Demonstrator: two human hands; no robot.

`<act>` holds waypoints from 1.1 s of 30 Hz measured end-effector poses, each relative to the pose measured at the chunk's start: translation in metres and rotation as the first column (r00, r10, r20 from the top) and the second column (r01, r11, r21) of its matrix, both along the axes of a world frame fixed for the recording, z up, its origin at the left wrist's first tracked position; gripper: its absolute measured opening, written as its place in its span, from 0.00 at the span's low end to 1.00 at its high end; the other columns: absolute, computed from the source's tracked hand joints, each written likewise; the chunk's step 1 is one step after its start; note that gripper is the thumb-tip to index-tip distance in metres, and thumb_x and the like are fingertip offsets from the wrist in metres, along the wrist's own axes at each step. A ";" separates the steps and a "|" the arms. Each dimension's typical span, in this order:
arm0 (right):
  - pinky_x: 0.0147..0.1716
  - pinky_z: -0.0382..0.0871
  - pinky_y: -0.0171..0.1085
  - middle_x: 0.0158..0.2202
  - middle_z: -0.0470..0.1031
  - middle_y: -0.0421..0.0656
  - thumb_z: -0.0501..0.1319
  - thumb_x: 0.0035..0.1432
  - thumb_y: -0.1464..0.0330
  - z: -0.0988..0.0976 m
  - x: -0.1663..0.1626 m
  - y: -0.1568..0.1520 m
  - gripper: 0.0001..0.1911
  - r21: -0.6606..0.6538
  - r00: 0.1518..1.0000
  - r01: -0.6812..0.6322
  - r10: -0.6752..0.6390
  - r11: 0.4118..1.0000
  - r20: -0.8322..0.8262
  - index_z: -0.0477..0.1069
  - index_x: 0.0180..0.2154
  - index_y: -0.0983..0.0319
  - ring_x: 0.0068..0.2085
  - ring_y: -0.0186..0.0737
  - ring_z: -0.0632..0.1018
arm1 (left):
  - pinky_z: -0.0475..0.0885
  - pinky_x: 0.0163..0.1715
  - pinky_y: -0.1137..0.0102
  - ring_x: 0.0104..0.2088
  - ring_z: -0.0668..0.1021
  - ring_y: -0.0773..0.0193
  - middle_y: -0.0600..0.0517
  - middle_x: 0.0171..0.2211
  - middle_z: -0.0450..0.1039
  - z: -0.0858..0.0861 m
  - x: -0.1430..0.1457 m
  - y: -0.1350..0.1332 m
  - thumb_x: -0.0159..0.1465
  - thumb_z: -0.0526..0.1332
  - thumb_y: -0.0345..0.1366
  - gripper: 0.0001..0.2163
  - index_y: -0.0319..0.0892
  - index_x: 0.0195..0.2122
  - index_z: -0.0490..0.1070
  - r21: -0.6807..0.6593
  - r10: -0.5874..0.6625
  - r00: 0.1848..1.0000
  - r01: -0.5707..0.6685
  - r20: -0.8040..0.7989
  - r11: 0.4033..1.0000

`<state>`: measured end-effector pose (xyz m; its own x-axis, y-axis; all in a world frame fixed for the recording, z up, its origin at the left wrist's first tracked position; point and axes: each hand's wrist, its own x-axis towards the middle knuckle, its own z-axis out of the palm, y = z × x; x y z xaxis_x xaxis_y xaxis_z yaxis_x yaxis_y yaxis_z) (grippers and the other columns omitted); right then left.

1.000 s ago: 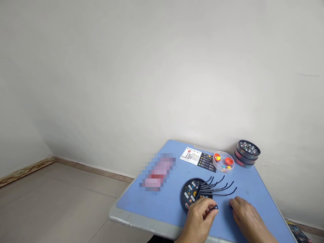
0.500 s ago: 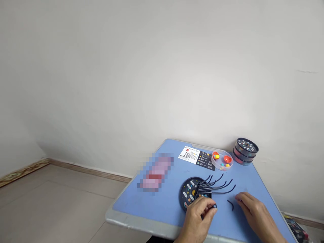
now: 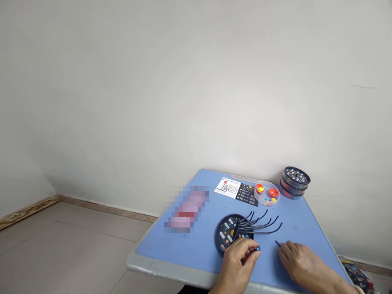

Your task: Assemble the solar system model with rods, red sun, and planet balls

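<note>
Short rod (image 3: 277, 243): thin, black, curved, lying flat on the bench (image 3: 190, 245) just past the right fingertips. It looks very light, stiff plastic or wire, smooth and easy to flick away. It is too slim for a full grasp, so the best hold is a fingertip pinch mid-length or at the near end.

Right hand (image 3: 301, 263): palm down, low over the bench, fingers stretched to the rod's near end and seemingly touching it. I cannot tell whether the grip has closed on it.

Left hand (image 3: 240, 261): resting at the near edge of the black disc (image 3: 226, 233), with a narrow grip, thumb and forefinger pinched on a small dark ring piece (image 3: 257, 248). That piece is also tiny and light, and would likely slip if the pinch were loosened.

A fan of longer curved rods (image 3: 263, 224) spreads from the disc toward the right. Further back are a leaflet (image 3: 237, 190), a clear dish (image 3: 267, 192) of coloured balls, and a stack (image 3: 294, 181) of discs by the wall.
</note>
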<state>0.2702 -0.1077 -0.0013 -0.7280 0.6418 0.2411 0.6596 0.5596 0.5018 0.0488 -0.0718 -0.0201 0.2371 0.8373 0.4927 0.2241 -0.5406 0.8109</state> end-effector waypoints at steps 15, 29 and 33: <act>0.27 0.74 0.33 0.36 0.78 0.44 0.54 0.64 0.63 0.012 -0.034 -0.011 0.10 -0.471 0.196 -0.195 -0.436 0.860 -0.878 0.66 0.31 0.59 0.29 0.36 0.80 | 0.71 0.27 0.76 0.27 0.75 0.65 0.51 0.27 0.74 0.017 -0.018 0.003 0.59 0.61 0.30 0.05 0.41 0.33 0.77 -0.103 -0.084 0.968 0.111 0.237 0.988; 0.26 0.71 0.33 0.24 0.74 0.40 0.65 0.56 0.55 0.015 -0.108 -0.009 0.16 -0.312 -0.357 -0.324 -0.421 0.893 -0.834 0.71 0.27 0.60 0.24 0.34 0.75 | 0.72 0.25 0.76 0.26 0.75 0.67 0.51 0.28 0.74 0.032 -0.015 -0.002 0.59 0.64 0.38 0.08 0.39 0.36 0.76 -0.288 -0.126 0.873 0.287 0.471 0.913; 0.25 0.73 0.34 0.22 0.73 0.40 0.65 0.54 0.53 0.011 -0.112 -0.006 0.17 -0.346 -0.410 -0.254 -0.425 0.903 -0.807 0.72 0.28 0.60 0.24 0.37 0.75 | 0.70 0.21 0.77 0.22 0.72 0.69 0.54 0.25 0.70 0.032 -0.011 -0.002 0.59 0.65 0.43 0.12 0.39 0.37 0.75 -0.333 -0.056 0.875 0.241 0.480 0.912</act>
<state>0.1578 -0.1135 0.0094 0.3465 0.9041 0.2501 0.0266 0.2571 -0.9660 0.0375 -0.0741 0.0123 0.2028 0.9506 0.2352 -0.2741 -0.1755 0.9456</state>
